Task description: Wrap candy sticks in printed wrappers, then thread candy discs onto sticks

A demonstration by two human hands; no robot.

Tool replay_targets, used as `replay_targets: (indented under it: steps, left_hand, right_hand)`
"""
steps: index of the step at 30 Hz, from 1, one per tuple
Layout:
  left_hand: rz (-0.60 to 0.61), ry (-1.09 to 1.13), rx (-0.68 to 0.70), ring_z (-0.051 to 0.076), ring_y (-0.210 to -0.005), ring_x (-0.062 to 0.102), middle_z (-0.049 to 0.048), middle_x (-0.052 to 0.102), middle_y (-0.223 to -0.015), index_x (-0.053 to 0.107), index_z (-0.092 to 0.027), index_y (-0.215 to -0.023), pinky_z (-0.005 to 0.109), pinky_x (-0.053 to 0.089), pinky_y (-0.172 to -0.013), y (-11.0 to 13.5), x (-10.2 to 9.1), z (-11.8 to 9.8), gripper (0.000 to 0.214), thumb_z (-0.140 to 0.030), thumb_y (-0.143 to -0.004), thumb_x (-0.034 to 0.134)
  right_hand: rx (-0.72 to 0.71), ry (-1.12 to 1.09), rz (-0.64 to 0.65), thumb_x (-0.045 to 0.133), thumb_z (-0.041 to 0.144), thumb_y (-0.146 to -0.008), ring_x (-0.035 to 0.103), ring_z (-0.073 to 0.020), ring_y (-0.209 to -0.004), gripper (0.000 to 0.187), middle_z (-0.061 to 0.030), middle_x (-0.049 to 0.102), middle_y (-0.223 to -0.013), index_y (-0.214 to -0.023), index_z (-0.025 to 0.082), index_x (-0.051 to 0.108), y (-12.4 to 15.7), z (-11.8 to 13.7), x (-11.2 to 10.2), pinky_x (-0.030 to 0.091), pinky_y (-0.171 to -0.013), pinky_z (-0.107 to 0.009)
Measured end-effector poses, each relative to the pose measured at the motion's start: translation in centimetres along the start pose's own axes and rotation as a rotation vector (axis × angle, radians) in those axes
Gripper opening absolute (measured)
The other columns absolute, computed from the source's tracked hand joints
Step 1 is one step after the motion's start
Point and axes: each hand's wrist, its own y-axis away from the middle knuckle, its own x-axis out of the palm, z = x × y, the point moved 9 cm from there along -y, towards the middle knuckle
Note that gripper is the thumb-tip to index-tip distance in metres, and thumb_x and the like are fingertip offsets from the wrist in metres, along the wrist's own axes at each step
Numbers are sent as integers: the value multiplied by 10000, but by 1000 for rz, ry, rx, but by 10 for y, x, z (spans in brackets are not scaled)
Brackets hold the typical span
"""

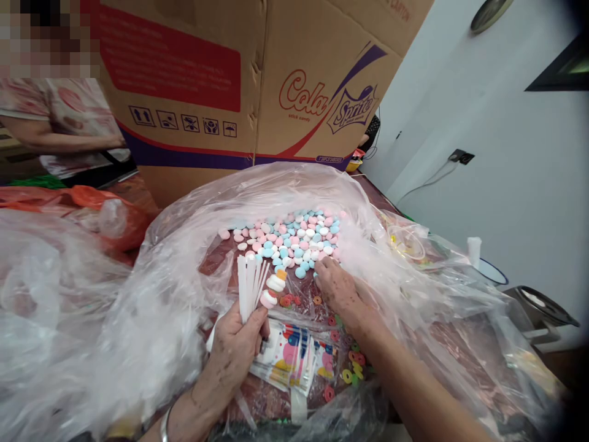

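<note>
My left hand [237, 337] is closed around a bundle of white sticks [248, 285] that point upward. Beside them, in the same grip, is a short stack of white and pink candies [276, 282] with an orange piece on top. My right hand [339, 291] is at the near edge of a pile of pink, white and pale blue round candies [299, 239]. Its fingers are curled together, with a blue candy at the fingertips. Printed plastic wrappers [289, 356] lie below my left hand. Small coloured candy rings [352, 368] are scattered near my right forearm.
Clear plastic sheeting [151, 319] spreads around the candies over the reddish table. A large cardboard carton [193, 80] stands behind them. An orange bag [113, 215] lies at left, near another person's arm [69, 142]. A wall socket [460, 156] is at right.
</note>
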Motion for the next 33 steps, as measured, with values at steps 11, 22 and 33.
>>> replay_targets:
  steps: [11,22,33]
  left_hand:
    - [8,-13,2,57,-348,351,-76,448,-416,539,-190,-594,165,245,-359,-1,1,2,371,-479,-821,583]
    - [26,-11,-1,56,-334,343,-71,477,-433,535,-196,-605,169,234,-342,0,3,-2,341,-474,-798,577]
    - [26,-163,-45,97,-324,372,-68,446,-358,537,-215,-567,206,285,-359,-4,4,9,339,-491,-758,574]
  right_hand:
    - [-2,-62,-7,609,363,-970,637,-218,-1037,333,-88,614,-1239,-1244,173,593,-31,18,7,560,-877,-428]
    - [-2,-126,71,505,69,-909,584,-248,-1038,174,-129,641,-1114,-986,169,624,-30,38,24,458,-851,-322]
    - [202,-728,-88,547,179,-782,594,-184,-681,70,2,600,-724,-820,214,500,-25,14,16,481,-646,-299]
